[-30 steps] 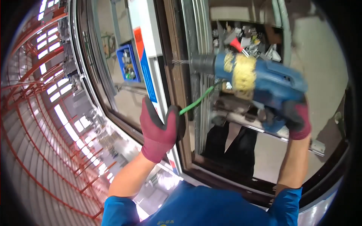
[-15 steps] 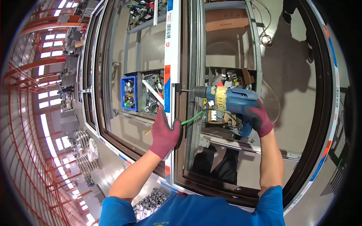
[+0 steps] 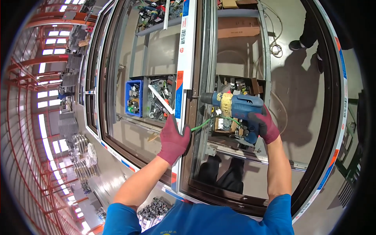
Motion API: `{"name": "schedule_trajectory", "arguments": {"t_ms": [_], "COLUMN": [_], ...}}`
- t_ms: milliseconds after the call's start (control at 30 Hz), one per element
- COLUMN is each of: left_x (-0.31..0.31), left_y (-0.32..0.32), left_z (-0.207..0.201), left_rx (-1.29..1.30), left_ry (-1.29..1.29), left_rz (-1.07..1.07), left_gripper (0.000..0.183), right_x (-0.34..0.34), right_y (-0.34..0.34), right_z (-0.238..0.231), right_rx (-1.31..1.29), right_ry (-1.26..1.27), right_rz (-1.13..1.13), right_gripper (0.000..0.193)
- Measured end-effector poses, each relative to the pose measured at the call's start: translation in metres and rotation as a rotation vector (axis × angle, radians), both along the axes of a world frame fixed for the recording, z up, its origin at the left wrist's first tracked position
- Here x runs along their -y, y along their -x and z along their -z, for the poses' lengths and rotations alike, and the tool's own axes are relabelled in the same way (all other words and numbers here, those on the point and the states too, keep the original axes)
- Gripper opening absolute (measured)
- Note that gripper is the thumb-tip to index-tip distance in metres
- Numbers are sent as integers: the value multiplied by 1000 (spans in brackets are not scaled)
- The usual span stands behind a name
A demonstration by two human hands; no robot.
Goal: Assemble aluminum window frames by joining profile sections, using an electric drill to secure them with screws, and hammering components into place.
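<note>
My right hand (image 3: 265, 124), in a maroon glove with dark fingers, is closed round the grip of a blue power drill (image 3: 244, 105) with yellow tape round its body. The drill lies level, and its thin bit (image 3: 197, 96) points left at the side of the brown centre bar (image 3: 190, 113) of a large window frame; only a short length of bit shows. My gloved left hand (image 3: 173, 140) grips that bar lower down, thumb on its right side and fingers on its white-taped left part. A green cable (image 3: 201, 125) runs between left hand and drill.
Below the frame stand a blue bin (image 3: 134, 98) of small parts and open trays of loose hardware (image 3: 158, 94). A brown cardboard box (image 3: 239, 27) lies farther off. Another person's shoe (image 3: 296, 45) shows at upper right. Bundled profiles (image 3: 154, 211) are near my left side.
The drill has moved left toward the centre bar, and less of its bit shows. My left hand keeps its hold. The view has shifted slightly, showing more of the other person's feet.
</note>
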State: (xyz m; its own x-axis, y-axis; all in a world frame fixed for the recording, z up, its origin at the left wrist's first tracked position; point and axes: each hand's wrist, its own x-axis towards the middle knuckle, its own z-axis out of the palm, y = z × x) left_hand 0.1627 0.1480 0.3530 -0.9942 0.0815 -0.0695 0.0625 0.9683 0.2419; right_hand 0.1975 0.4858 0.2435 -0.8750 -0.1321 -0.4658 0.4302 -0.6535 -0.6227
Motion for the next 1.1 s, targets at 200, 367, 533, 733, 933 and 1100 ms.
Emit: {"name": "schedule_trajectory", "arguments": {"t_ms": [200, 367, 533, 733, 933, 1100], "left_x": [0, -3, 3, 1, -13, -4], "left_y": [2, 1, 0, -1, 7, 2], "left_z": [1, 2, 6, 4, -17, -6], "left_rx": [-5, -51, -111, -121, 170, 2], "left_ry": [-33, -42, 17, 26, -30, 4], "left_rz": [22, 42, 98, 91, -64, 18], "left_gripper": [73, 69, 70, 63, 81, 69], "right_x": [3, 3, 6, 4, 1, 11], "right_y": [-2, -7, -7, -6, -5, -1], "right_z": [-13, 0, -4, 0, -4, -6], "right_rx": [-7, 23, 12, -5, -27, -53], "right_ry": [-22, -119, -73, -63, -13, -75], "right_rz": [21, 46, 41, 8, -21, 1], "right_gripper": [62, 70, 68, 64, 59, 54]}}
